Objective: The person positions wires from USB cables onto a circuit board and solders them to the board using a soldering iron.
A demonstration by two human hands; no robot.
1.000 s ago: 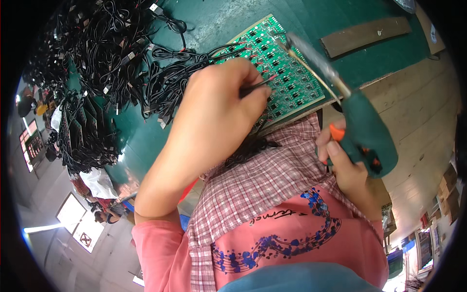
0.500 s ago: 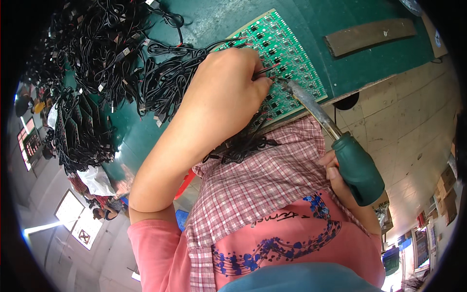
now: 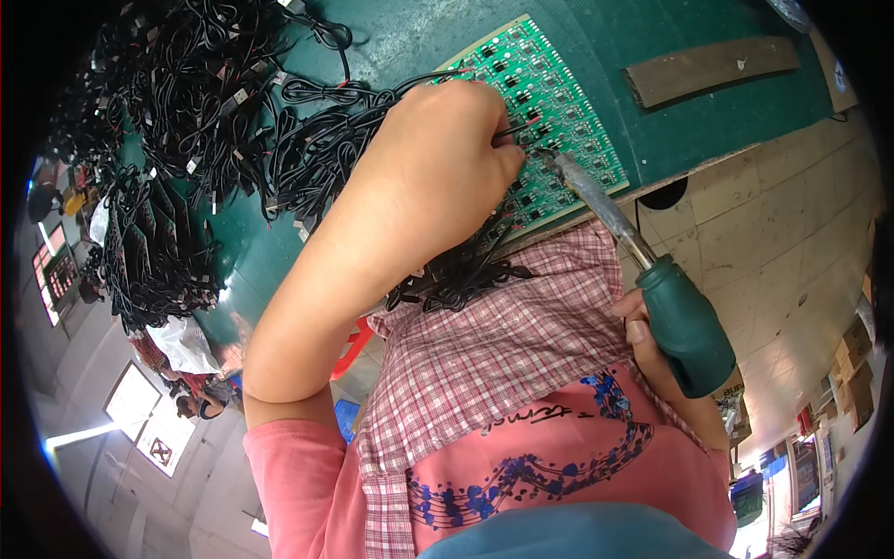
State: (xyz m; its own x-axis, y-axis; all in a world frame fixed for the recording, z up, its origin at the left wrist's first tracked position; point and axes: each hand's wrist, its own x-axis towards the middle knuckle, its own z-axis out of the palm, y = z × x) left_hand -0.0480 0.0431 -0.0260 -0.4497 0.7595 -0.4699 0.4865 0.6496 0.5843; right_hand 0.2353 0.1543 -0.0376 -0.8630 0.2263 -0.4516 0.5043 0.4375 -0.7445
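Over a green circuit board panel (image 3: 573,121), my left hand (image 3: 453,149) is closed with its thumb and fingers pinched on a thin black cable (image 3: 507,133). The cable's red wire end (image 3: 532,121) sticks out past the fingertips, close above the panel. My right hand (image 3: 637,321) grips a soldering iron (image 3: 687,326) by its green handle and is mostly hidden behind it. The iron's metal shaft slants up to the left. Its tip end lies at the panel just right of my left thumb; whether it touches cannot be made out.
Large heaps of black cables (image 3: 200,102) cover the left of the green table (image 3: 410,33). More cables (image 3: 461,282) hang at the near edge by my checked apron (image 3: 484,354). A flat brown strip (image 3: 712,70) lies at the far right. Another person (image 3: 200,402) is off to the left.
My left hand has shifted very slightly away from me and to the right. The soldering iron's shaft has moved a touch to the right; both grips are the same.
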